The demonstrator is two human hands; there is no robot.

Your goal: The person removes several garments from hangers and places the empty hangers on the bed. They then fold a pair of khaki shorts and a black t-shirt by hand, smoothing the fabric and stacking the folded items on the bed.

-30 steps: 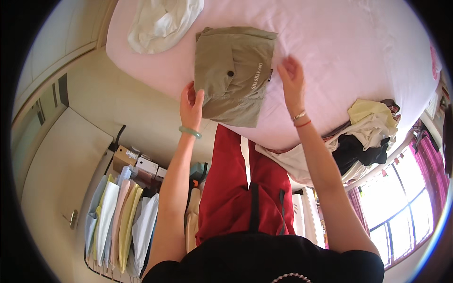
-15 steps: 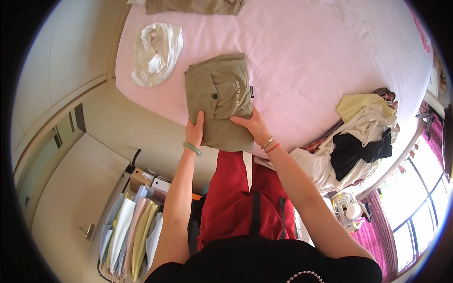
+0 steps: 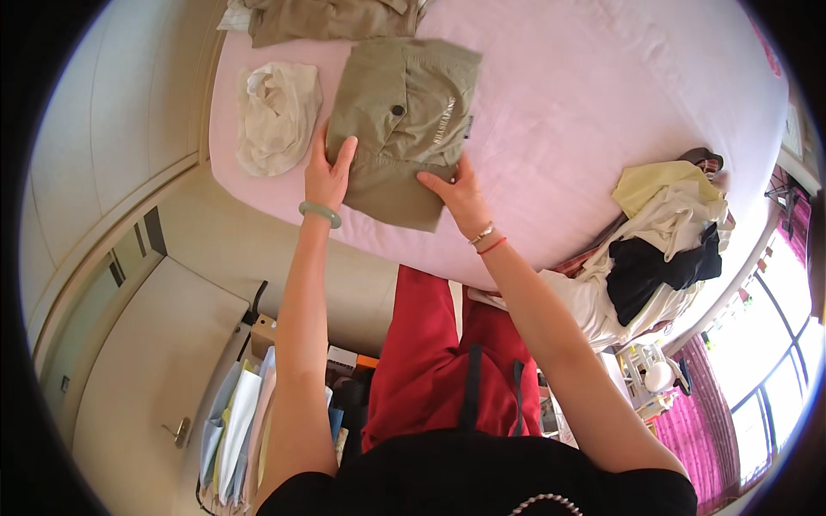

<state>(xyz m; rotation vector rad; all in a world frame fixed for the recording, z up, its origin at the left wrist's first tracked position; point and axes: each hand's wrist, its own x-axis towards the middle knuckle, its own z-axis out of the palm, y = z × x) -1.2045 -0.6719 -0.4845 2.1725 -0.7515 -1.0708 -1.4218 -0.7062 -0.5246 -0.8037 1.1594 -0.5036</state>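
A folded olive-khaki garment (image 3: 387, 129) with a flap pocket and a dark button is held over the near part of the bed. My left hand (image 3: 329, 172), with a green bangle at its wrist, grips the left edge, thumb on top. On the right edge my right hand (image 3: 463, 199) has its thumb on top and the fingers hidden underneath. Left of the garment lies a bundled white cloth (image 3: 277, 120). Beyond it, at the far edge of view, are folded khaki clothes (image 3: 335, 19).
A pink sheet covers the bed (image 3: 559, 112). To the right is a loose heap of clothes (image 3: 658, 249), yellow, white and black. Hanging clothes (image 3: 237, 430) and boxes (image 3: 342, 358) stand at lower left, near a door (image 3: 155, 361). A window (image 3: 779, 361) is at right.
Both hands have carried the khaki garment farther over the bed, away from my body. It now reaches close to the folded khaki clothes at the far edge.
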